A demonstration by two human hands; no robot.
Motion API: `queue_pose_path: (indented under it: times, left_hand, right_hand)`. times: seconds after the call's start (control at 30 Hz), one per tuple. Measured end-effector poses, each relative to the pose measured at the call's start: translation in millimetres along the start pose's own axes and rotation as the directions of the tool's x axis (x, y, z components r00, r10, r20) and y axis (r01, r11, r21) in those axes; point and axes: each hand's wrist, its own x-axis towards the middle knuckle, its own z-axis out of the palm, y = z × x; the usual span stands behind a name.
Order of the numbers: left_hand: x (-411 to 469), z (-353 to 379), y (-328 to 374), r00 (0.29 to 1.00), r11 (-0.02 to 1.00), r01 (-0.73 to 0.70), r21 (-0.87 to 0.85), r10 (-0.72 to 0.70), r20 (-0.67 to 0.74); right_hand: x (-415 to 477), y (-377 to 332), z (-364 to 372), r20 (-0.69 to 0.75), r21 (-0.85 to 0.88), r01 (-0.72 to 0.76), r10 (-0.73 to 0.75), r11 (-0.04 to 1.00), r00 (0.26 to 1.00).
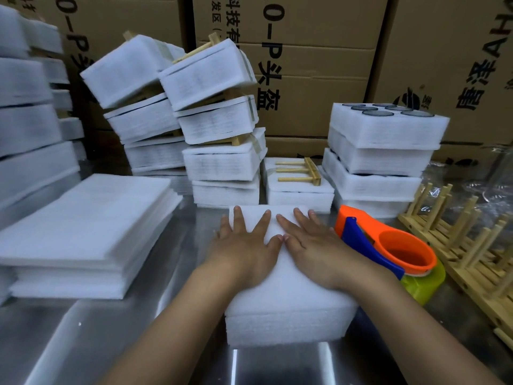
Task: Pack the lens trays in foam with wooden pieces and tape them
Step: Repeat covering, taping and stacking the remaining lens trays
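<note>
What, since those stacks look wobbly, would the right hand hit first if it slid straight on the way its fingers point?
Probably the low foam stack carrying the wooden piece, just past the foam block the right hand presses; the gap is unclear.

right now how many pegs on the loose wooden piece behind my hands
3: far peg, middle peg, near peg, side by side atop a foam pack; none seems hidden.

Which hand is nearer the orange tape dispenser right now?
Right. The right hand lies flat on the foam block, just left of the tape dispenser. The left hand lies flat on the same block, on the right hand's far side.
</note>
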Motion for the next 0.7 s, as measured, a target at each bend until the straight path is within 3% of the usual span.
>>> queue_pose_path:
  times: [0.37, 0.53, 0.63, 0.7]
  left_hand:
    - [23.6, -35.7, 22.7, 0.983, 0.973, 0.061, 0.221, -0.096, 0.153]
    - [24.3, -29.9, 50.7, 0.975, 0.999, 0.049, 0.012, -0.045, -0.218]
    - [30.4, -10.1, 42.9, 0.955, 0.982, -0.008, -0.188, -0.048, -0.294]
    - [34.6, -3.3, 32.3, 0.956, 0.951, -0.109, -0.288, 0.021, -0.291]
  right_hand:
    - [-0.7, -0.5, -1.2, 0.014, 0.037, 0.024, -0.025, 0.999, 1.000]
    - [3.5, 1.9, 2.3, -0.019, 0.065, 0.046, -0.045, 0.997, 0.999]
    - [3.0, 0.9, 1.7, -0.018, 0.087, 0.034, -0.032, 0.996, 0.999]
    - [0.8, -0.2, 0.2, -0.027, 0.089, 0.055, -0.052, 0.995, 0.998]
